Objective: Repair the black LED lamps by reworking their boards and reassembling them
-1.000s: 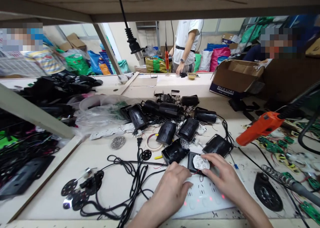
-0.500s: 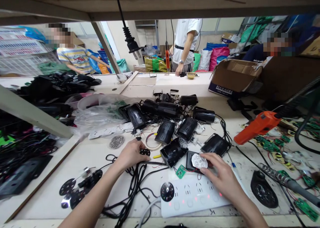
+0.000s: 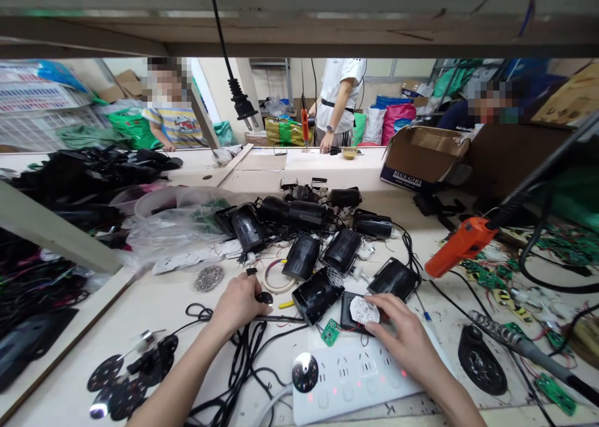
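Note:
My left hand [image 3: 238, 303] is closed on a small black disc [image 3: 264, 298], whose edge shows at the fingertips. My right hand [image 3: 397, 324] pinches a white octagonal lens plate [image 3: 365, 311] with several round lenses, held over a black square panel [image 3: 347, 309]. Thin red wires run between the panel and a small green circuit board [image 3: 330, 332]. Just behind, a black cylindrical lamp housing [image 3: 318, 294] lies on its side. In front, another shiny black disc [image 3: 305, 372] rests on a white power strip [image 3: 369, 383] with lit red switches.
Several black housings [image 3: 302, 257] are heaped mid-table. An orange electric screwdriver [image 3: 461, 247] hangs at the right, near a soldering iron [image 3: 524, 339] and circuit boards. Black cables [image 3: 248, 364] lie by my left forearm. A dish of screws [image 3: 208, 278] stands further left. Other people are across the table.
The whole view has shifted slightly. The disc in my left hand has turned and shows less of its face. My right hand keeps its hold on the lens plate. The person at far left has turned.

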A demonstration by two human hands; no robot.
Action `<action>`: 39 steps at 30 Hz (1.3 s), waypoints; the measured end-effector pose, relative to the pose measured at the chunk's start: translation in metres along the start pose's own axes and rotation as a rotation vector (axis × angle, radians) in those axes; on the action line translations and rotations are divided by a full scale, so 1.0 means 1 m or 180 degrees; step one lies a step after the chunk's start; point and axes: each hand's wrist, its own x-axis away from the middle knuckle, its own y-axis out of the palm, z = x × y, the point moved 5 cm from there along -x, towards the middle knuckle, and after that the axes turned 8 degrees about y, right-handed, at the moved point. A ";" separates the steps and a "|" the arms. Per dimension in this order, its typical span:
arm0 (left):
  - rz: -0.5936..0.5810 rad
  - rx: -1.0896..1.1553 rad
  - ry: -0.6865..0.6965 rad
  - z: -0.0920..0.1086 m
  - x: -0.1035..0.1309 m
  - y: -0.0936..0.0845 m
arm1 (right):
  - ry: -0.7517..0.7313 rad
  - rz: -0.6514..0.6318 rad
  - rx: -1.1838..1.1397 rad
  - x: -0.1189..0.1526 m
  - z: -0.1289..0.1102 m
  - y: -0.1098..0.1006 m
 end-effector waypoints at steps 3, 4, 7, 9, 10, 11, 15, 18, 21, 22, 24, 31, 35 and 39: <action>0.0055 -0.0016 -0.0035 0.004 0.007 -0.002 | 0.0003 -0.0036 -0.0001 0.000 -0.001 0.000; 0.0088 -0.0020 -0.0047 0.005 0.010 -0.003 | -0.0007 -0.0035 -0.0008 0.000 -0.002 0.000; 0.0327 0.0043 -0.0018 0.007 0.018 -0.006 | -0.0048 0.0004 -0.0036 0.000 -0.002 0.000; 0.0521 0.0189 0.0113 0.007 0.022 -0.008 | -0.0053 0.0033 -0.0047 0.001 -0.002 0.001; 0.0587 0.0285 0.0207 0.007 0.024 -0.008 | -0.0049 0.0037 -0.0050 0.001 -0.002 0.001; 0.0613 0.0377 0.0304 0.007 0.025 -0.008 | -0.0041 0.0034 -0.0052 0.001 -0.002 0.001; 0.0537 0.0701 0.0675 0.008 0.029 -0.009 | -0.0025 0.0024 -0.0008 0.001 0.000 0.001; 0.0411 0.0817 0.0711 0.008 0.028 -0.010 | -0.0048 0.0040 0.0061 0.000 0.002 0.001; 0.0327 0.0781 0.0605 0.007 0.022 -0.011 | -0.0086 0.0046 0.0104 0.000 0.003 0.001; 0.0287 0.0770 0.0598 0.009 0.020 -0.011 | -0.0101 0.0050 0.0120 0.000 0.002 0.001; 0.0181 0.0770 0.0619 0.012 0.015 -0.008 | -0.0128 0.0062 0.0156 0.001 0.001 0.000; -0.0259 0.0816 0.1249 0.033 0.010 -0.004 | -0.0053 0.0136 0.0205 0.006 -0.001 -0.006; -0.0641 0.0490 0.1570 0.036 0.007 -0.004 | -0.0003 0.0103 0.0225 0.008 0.000 -0.007; -0.0735 0.0308 0.1722 0.036 0.003 -0.003 | 0.0028 0.0068 0.0213 0.009 0.001 -0.007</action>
